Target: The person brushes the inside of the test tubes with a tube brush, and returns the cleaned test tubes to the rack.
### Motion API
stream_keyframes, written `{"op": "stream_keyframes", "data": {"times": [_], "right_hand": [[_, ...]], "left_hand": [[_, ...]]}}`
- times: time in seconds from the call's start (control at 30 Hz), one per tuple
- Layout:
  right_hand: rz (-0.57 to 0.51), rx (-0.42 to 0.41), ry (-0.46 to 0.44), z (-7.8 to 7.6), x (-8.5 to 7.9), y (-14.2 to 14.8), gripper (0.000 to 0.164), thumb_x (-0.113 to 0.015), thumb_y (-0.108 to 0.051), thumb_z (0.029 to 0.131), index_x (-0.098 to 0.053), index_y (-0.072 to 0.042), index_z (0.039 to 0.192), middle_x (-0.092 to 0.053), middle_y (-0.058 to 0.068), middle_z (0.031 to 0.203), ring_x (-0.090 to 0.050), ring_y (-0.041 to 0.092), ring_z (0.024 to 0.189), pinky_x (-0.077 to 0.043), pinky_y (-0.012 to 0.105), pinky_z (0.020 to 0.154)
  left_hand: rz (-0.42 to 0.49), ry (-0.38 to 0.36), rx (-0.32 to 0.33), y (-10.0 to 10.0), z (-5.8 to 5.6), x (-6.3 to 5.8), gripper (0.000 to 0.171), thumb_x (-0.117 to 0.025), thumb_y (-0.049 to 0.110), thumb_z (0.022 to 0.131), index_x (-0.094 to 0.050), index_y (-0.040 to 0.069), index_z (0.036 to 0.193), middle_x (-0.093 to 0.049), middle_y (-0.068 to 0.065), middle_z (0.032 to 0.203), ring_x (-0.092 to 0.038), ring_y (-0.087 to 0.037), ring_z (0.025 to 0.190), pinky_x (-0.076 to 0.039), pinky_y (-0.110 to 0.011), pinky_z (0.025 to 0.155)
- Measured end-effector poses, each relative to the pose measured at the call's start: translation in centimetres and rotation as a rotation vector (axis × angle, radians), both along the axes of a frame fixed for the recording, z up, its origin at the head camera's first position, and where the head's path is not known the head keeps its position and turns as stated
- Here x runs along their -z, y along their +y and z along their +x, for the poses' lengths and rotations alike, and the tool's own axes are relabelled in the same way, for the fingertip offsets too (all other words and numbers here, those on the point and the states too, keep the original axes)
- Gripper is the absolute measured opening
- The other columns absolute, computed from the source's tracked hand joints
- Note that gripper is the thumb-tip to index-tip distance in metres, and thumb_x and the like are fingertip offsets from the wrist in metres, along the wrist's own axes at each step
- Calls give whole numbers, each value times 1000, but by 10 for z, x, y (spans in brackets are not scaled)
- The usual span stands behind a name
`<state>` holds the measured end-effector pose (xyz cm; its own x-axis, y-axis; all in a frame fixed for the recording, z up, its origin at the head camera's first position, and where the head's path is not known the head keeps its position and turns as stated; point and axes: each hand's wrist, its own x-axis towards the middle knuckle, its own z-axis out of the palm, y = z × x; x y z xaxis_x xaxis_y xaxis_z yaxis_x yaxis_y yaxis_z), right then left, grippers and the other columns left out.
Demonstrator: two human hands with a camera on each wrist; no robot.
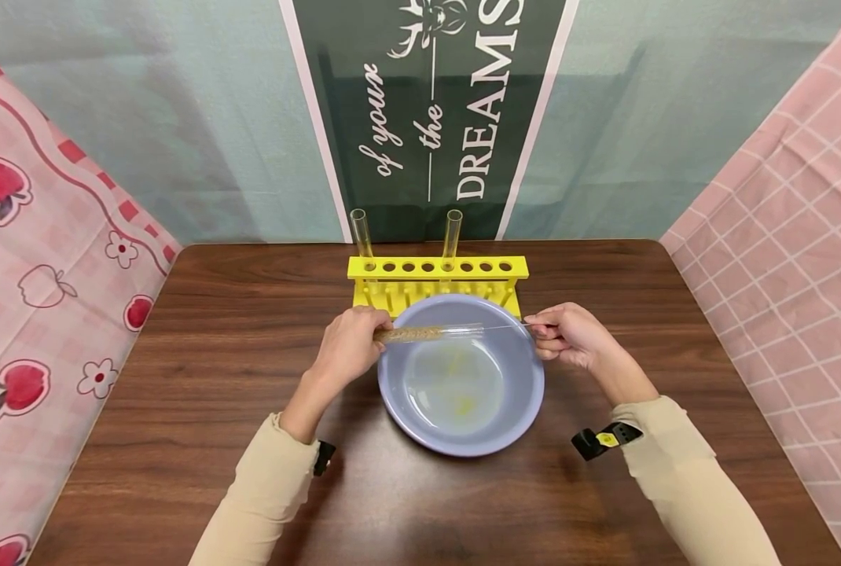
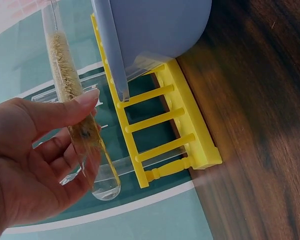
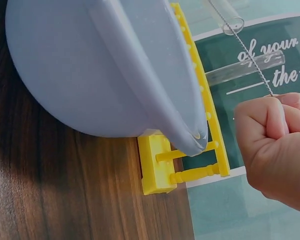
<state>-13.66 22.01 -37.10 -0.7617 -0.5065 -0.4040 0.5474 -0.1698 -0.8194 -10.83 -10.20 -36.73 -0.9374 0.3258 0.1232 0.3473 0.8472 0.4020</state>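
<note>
The left hand curls its fingers round a probably slippery, fragile test tube, best held low; the right hand pinches a brush wire.

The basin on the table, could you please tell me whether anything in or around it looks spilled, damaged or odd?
Only the yellowish patches inside the basin stand out, as the rest of its bottom looks pale; I cannot tell whether they are residue or reflections. No spill or damage is visible around it.
</note>
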Motion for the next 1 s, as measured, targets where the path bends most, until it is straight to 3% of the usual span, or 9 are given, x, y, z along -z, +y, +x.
{"op": "stream_keyframes", "data": {"times": [0.13, 0.23, 0.3, 0.43, 0.53, 0.73, 1.0], "right_hand": [[-21, -6, -18, -1, 1, 1, 42, -27, 2, 95, -44, -2, 57, -21, -1, 52, -11, 12, 44, -14, 25, 45], [22, -14, 44, 0, 2, 1, 41, -30, 2, 95, -45, -2, 57, -24, 0, 52, -12, 12, 44, -14, 26, 46], [122, -24, 145, 2, 3, 2, 38, -36, 1, 94, -45, 1, 57, -29, 0, 51, -15, 11, 42, -14, 27, 46], [451, -73, 435, 5, 4, 6, 32, -51, -4, 91, -52, 9, 62, -40, 2, 51, -26, 9, 41, -19, 27, 42], [614, -113, 636, 7, 5, 9, 28, -56, -6, 89, -57, 8, 65, -41, 1, 51, -30, 8, 42, -25, 25, 41], [707, -130, 930, 13, 14, 11, 22, -59, -1, 87, -60, -3, 65, -48, 2, 55, -35, 6, 49, -31, 24, 44], [776, -36, 1228, 16, 22, 11, 17, -65, 3, 79, -64, -8, 67, -50, -6, 59, -41, 5, 53, -35, 19, 48]], "left_hand": [[1, 21, 0, 0, 0, 1, 23, -69, -7, 67, -68, 10, 82, -62, -2, 79, -58, -19, 78, -48, -37, 63], [11, 22, 6, -1, 0, 1, 23, -69, -7, 66, -67, 10, 82, -62, -2, 80, -58, -20, 79, -48, -37, 65], [26, 14, 12, -2, 0, 0, 22, -70, -6, 66, -67, 10, 82, -62, -2, 79, -58, -20, 77, -48, -38, 65], [59, 1, 24, -6, -2, -1, 21, -72, -3, 66, -68, 10, 81, -63, -2, 79, -59, -20, 76, -47, -38, 65], [77, -18, 34, -8, -3, -2, 19, -73, -2, 67, -69, 10, 82, -64, -2, 80, -58, -19, 75, -47, -38, 65], [95, -78, 51, -10, -4, -5, 17, -73, 0, 68, -70, 10, 82, -65, 1, 78, -57, -15, 69, -46, -36, 63], [117, -141, 60, -12, -4, -7, 17, -75, 2, 68, -70, 9, 83, -65, 2, 75, -59, -14, 69, -47, -36, 67]]}}
